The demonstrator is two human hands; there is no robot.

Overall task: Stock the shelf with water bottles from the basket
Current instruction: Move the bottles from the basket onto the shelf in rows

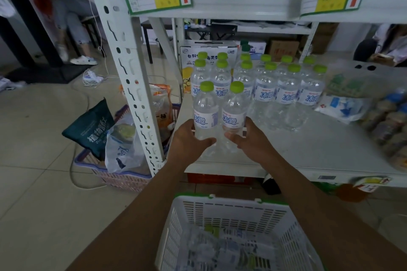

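Two bottles at the shelf edge, one in each of my hands.

My left hand [189, 138] wraps a clear plastic water bottle with a lime-green cap [206, 114], and my right hand [250, 138] wraps a second matching green-capped bottle [234, 114] just beside it; both stand upright near the front of the pale grey metal shelf board [319, 145]. At 12 to 1 o'clock from them, a standing group of the same green-capped bottles [275, 86] fills the back of the shelf, with a white printed carton [207, 47] behind. At 6 o'clock, between my forearms, the white slotted plastic basket [231, 211] holds more bottles lying down, blurred. At 9 o'clock, a pink basket of bagged goods [119, 174] sits on the tiled floor.
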